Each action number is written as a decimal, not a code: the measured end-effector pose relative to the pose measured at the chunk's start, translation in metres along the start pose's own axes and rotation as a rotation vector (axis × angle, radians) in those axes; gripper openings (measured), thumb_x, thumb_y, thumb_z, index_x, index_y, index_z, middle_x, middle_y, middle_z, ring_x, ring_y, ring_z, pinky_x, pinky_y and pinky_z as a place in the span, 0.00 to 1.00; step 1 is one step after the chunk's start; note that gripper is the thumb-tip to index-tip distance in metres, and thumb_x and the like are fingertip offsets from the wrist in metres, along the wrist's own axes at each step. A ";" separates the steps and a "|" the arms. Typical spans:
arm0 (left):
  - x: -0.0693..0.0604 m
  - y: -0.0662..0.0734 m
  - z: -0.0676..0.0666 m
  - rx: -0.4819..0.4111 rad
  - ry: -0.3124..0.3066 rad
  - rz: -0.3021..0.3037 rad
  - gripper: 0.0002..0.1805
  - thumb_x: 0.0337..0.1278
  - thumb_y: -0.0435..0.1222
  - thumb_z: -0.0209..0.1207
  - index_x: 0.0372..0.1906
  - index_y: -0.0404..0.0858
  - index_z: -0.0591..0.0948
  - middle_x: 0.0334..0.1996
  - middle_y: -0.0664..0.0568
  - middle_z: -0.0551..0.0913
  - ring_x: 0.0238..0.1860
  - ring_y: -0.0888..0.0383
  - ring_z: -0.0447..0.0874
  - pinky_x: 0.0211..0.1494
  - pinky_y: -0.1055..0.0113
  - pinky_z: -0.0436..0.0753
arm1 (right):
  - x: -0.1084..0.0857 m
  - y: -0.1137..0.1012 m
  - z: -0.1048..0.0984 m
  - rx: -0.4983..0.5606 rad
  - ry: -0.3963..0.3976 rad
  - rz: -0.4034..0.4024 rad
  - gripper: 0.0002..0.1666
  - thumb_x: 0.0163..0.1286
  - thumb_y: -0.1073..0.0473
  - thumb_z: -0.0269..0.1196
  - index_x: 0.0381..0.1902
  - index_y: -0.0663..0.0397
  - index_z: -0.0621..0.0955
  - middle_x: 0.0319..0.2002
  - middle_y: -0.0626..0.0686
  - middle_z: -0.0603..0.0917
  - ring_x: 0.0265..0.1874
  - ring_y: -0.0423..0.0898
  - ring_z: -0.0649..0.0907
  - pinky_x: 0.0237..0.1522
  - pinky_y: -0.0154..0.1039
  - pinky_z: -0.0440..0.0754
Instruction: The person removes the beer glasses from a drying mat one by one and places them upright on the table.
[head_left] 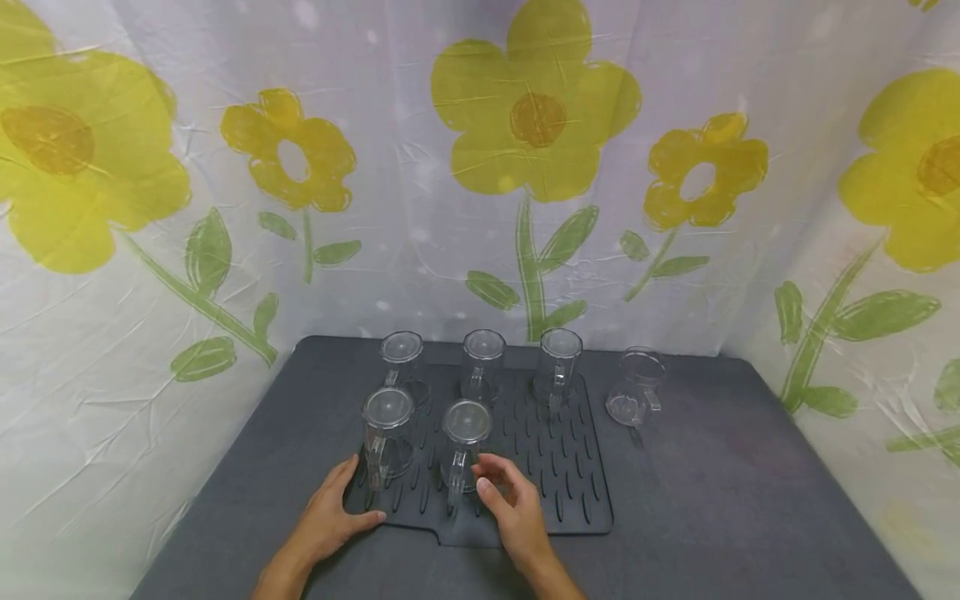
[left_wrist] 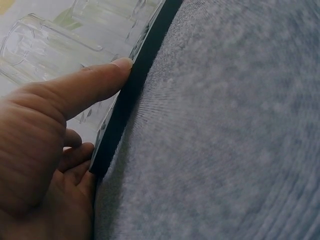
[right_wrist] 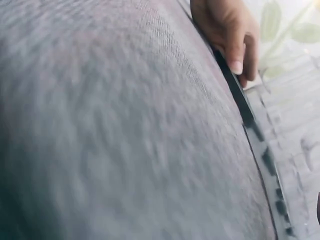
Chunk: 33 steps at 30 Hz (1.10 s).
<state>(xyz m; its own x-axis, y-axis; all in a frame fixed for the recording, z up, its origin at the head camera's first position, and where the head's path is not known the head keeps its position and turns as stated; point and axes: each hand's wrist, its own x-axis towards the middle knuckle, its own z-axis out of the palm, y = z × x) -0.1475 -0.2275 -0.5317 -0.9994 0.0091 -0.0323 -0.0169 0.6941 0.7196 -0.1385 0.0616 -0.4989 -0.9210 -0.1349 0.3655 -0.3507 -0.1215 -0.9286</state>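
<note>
My left hand is at the near left corner of a dark ridged drying mat. Its thumb lies straight on the front edge, its fingers along the left side; the left wrist view shows the thumb tip touching the rim. Just right of the front middle clear glass mug, my right hand has loosely bent fingers, with a gap between thumb and forefinger. Whether its fingertips touch the glass I cannot tell. That mug stands upside down, handle toward me. Left of it is another upturned glass mug.
Along the back of the mat stand three more upturned mugs: left, middle and right. An upright glass mug sits on the grey tabletop, right of the mat. A flower-printed curtain encloses the table's back and sides.
</note>
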 end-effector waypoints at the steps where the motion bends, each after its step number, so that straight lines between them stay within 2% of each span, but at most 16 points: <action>1: 0.000 0.001 0.000 0.002 0.001 0.001 0.61 0.35 0.49 0.77 0.71 0.24 0.56 0.68 0.29 0.59 0.67 0.31 0.55 0.64 0.37 0.60 | 0.000 0.002 0.001 0.001 0.001 0.005 0.16 0.69 0.69 0.58 0.52 0.73 0.76 0.45 0.66 0.80 0.47 0.62 0.78 0.48 0.35 0.77; 6: 0.001 0.003 0.000 0.009 0.003 -0.003 0.61 0.35 0.49 0.77 0.71 0.24 0.56 0.67 0.29 0.59 0.67 0.31 0.56 0.64 0.37 0.60 | 0.000 0.007 0.006 -0.007 0.004 0.044 0.13 0.70 0.67 0.58 0.49 0.70 0.78 0.45 0.64 0.81 0.47 0.61 0.78 0.48 0.36 0.76; 14: 0.000 0.002 0.000 0.007 0.010 0.009 0.61 0.36 0.48 0.77 0.71 0.23 0.57 0.67 0.29 0.59 0.67 0.31 0.56 0.63 0.37 0.60 | -0.001 0.006 0.010 0.016 -0.056 0.135 0.15 0.72 0.64 0.57 0.53 0.68 0.77 0.48 0.61 0.81 0.50 0.54 0.79 0.48 0.36 0.78; 17: -0.001 0.002 0.000 0.007 0.010 0.008 0.61 0.36 0.48 0.77 0.71 0.23 0.57 0.67 0.29 0.59 0.67 0.31 0.56 0.64 0.37 0.60 | -0.001 0.007 0.012 0.050 -0.087 0.165 0.17 0.73 0.64 0.56 0.54 0.69 0.76 0.49 0.64 0.80 0.50 0.57 0.79 0.46 0.38 0.79; 22: -0.001 0.002 0.001 -0.002 0.014 0.012 0.61 0.36 0.48 0.77 0.71 0.23 0.57 0.68 0.29 0.59 0.67 0.31 0.56 0.64 0.37 0.60 | -0.001 0.008 0.016 0.101 -0.147 0.204 0.20 0.74 0.63 0.55 0.57 0.71 0.73 0.51 0.68 0.78 0.52 0.64 0.77 0.46 0.47 0.80; 24: -0.001 0.002 0.001 -0.006 0.015 0.013 0.60 0.35 0.48 0.77 0.71 0.23 0.57 0.68 0.29 0.59 0.67 0.31 0.56 0.64 0.37 0.60 | -0.001 0.009 0.017 0.107 -0.162 0.207 0.21 0.74 0.62 0.55 0.58 0.73 0.73 0.51 0.69 0.78 0.52 0.64 0.77 0.46 0.48 0.80; 27: -0.001 0.002 0.001 -0.011 0.014 0.013 0.60 0.36 0.47 0.77 0.71 0.23 0.57 0.68 0.29 0.59 0.67 0.32 0.56 0.64 0.37 0.60 | -0.001 0.010 0.019 0.113 -0.178 0.191 0.20 0.74 0.63 0.55 0.57 0.75 0.72 0.50 0.70 0.79 0.52 0.62 0.78 0.45 0.43 0.81; 30: -0.002 0.003 0.000 -0.008 0.016 0.009 0.60 0.36 0.47 0.77 0.71 0.23 0.57 0.68 0.29 0.59 0.67 0.32 0.56 0.64 0.37 0.60 | 0.000 0.013 0.021 0.115 -0.193 0.170 0.18 0.74 0.65 0.54 0.54 0.75 0.74 0.48 0.70 0.80 0.51 0.57 0.80 0.46 0.38 0.80; 33: -0.002 0.004 0.000 -0.001 0.019 0.012 0.60 0.35 0.48 0.77 0.71 0.23 0.57 0.67 0.29 0.60 0.67 0.31 0.56 0.64 0.37 0.61 | 0.000 0.015 0.023 0.117 -0.204 0.164 0.17 0.74 0.65 0.54 0.52 0.77 0.75 0.46 0.69 0.81 0.49 0.52 0.81 0.48 0.38 0.79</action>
<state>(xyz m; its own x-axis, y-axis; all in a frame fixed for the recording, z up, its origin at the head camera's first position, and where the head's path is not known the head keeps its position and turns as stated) -0.1452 -0.2246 -0.5291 -0.9999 0.0038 -0.0105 -0.0050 0.6934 0.7205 -0.1402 0.0375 -0.5116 -0.9064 -0.3563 0.2271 -0.1664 -0.1930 -0.9670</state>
